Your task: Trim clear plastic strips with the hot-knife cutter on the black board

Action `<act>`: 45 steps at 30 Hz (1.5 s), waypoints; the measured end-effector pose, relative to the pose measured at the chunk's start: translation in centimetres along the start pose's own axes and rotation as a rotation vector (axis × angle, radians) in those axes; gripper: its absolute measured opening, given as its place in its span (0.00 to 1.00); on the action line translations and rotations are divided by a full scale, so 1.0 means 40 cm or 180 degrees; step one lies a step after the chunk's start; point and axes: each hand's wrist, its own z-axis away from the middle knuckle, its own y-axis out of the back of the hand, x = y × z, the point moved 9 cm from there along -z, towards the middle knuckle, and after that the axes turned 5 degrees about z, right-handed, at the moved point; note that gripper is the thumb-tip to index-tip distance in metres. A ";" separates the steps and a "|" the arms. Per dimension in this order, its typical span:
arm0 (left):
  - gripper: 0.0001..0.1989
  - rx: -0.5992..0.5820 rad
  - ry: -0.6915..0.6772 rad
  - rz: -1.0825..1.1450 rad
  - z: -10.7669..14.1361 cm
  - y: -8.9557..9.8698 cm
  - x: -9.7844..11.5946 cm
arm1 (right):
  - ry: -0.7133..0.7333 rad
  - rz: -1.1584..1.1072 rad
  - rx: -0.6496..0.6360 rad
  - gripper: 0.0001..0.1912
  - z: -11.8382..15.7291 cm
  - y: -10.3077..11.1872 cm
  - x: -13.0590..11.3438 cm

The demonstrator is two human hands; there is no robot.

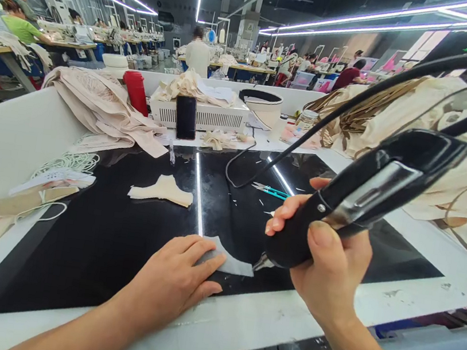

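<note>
My left hand lies flat, fingers spread, over the left part of a light grey curved piece on the black mat. My right hand is wrapped round a black handheld tool with a cable at its upper end. The tool's metal tip is at the right end of the grey piece; whether they touch is hard to tell. Further back on the mat, to the left, lies a cream fabric piece.
Teal snips lie behind my right hand. A phone leans on a white vented box, near a red container. Fabric heaps stand at both sides. A black cable arches over the mat. People work further back.
</note>
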 end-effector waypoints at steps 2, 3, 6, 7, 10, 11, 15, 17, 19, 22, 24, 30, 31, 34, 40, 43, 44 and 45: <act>0.19 0.0005 -0.0013 -0.0004 -0.001 0.002 0.001 | -0.0019 -0.0054 -0.0016 0.23 0.004 -0.011 0.007; 0.19 0.0011 -0.0017 -0.0010 -0.001 0.003 0.001 | -0.0025 -0.0080 -0.0030 0.23 0.006 -0.016 0.010; 0.18 -0.0002 -0.0031 -0.0033 -0.003 0.005 0.003 | -0.0040 -0.0126 -0.0056 0.20 0.011 -0.027 0.020; 0.18 -0.0007 -0.0035 -0.0042 -0.004 0.006 0.003 | -0.0045 -0.0129 -0.0075 0.19 0.012 -0.029 0.023; 0.18 -0.0020 -0.0043 -0.0077 -0.004 0.009 0.004 | -0.0007 -0.0118 -0.0111 0.17 0.013 -0.028 0.026; 0.19 -0.0030 -0.0049 -0.0094 -0.003 0.009 0.005 | 0.0023 -0.0108 -0.0109 0.17 0.013 -0.026 0.026; 0.20 -0.0044 -0.0087 -0.0200 0.000 0.010 0.005 | 0.0087 -0.0027 -0.0031 0.16 0.008 -0.012 0.029; 0.20 0.0025 -0.0154 -0.0289 0.000 0.016 0.009 | 0.0070 0.0034 -0.0014 0.16 0.007 -0.009 0.032; 0.21 0.0100 -0.0272 -0.0357 -0.004 0.023 0.020 | 0.0064 0.0083 -0.0010 0.17 0.005 -0.008 0.032; 0.22 0.0039 -0.0460 -0.0319 -0.019 0.020 0.046 | 0.0083 0.0084 -0.0023 0.16 0.005 -0.010 0.029; 0.22 -0.0068 -0.0531 -0.0253 -0.033 0.009 0.063 | 0.0080 0.0085 -0.0032 0.16 0.004 -0.010 0.029; 0.23 -0.0183 -0.0555 -0.0211 -0.065 -0.039 0.085 | 0.0038 0.0163 -0.0001 0.22 0.002 -0.011 0.031; 0.23 -0.0164 -0.0554 -0.0208 -0.067 -0.044 0.084 | 0.0037 0.0176 0.0020 0.24 0.001 -0.009 0.031; 0.22 -0.0108 -0.0542 -0.0165 -0.070 -0.049 0.081 | 0.0035 0.0185 0.0050 0.23 0.001 -0.003 0.031; 0.20 -0.0120 -0.0502 -0.0054 -0.071 -0.046 0.076 | 0.0020 0.0290 0.0149 0.18 -0.005 0.015 0.032; 0.20 -0.0120 -0.0495 -0.0054 -0.068 -0.050 0.072 | 0.0073 0.0192 0.0153 0.19 -0.012 0.013 0.023; 0.20 -0.0122 -0.0495 -0.0057 -0.067 -0.053 0.072 | 0.0090 0.0170 0.0153 0.19 -0.014 0.011 0.020; 0.20 -0.0123 -0.0497 -0.0063 -0.066 -0.054 0.072 | 0.0097 0.0157 0.0148 0.19 -0.016 0.008 0.018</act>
